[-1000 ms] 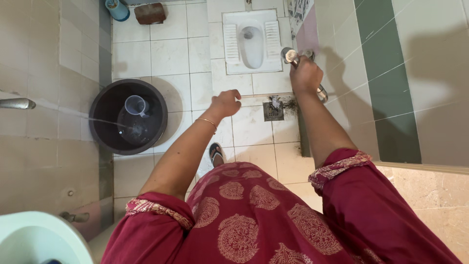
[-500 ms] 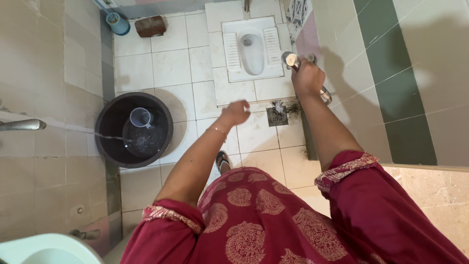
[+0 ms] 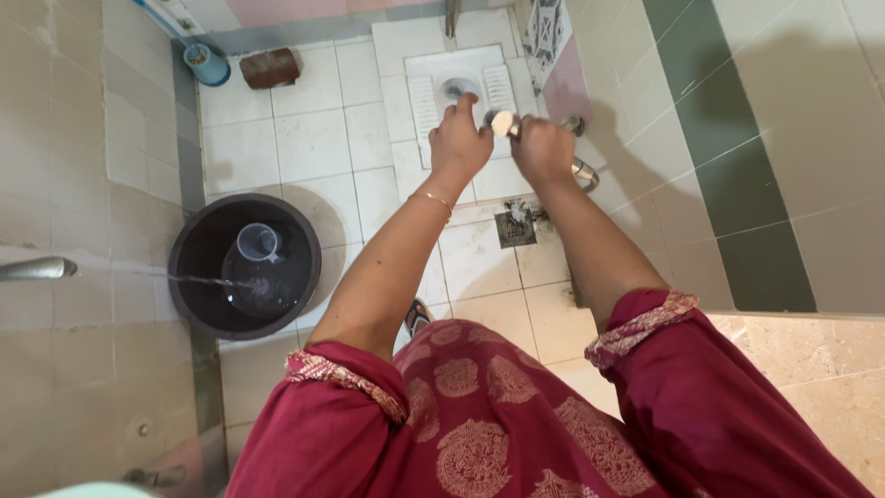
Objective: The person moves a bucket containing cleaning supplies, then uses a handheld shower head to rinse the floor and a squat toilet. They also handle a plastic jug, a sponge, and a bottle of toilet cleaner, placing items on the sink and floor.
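My right hand (image 3: 542,148) grips a metal hand sprayer (image 3: 502,124), whose round shiny head points left. A hose or handle end (image 3: 583,172) pokes out below that hand. My left hand (image 3: 458,140) is raised beside the sprayer head, its fingers touching or almost touching it. Both hands are over the front edge of a white squat toilet pan (image 3: 461,88) set into the white tiled floor. I wear red patterned clothing and a thin bangle on the left wrist.
A dark round bucket (image 3: 198,249) stands at the left, with a clear mug (image 3: 256,243) in it and water running in from a wall tap (image 3: 37,268). A floor drain (image 3: 515,224) lies below my hands. A blue cup (image 3: 206,64) and a brick (image 3: 269,66) sit far left.
My left hand has risen from near the drain up to the sprayer head. My right hand with the sprayer has shifted left, over the pan.
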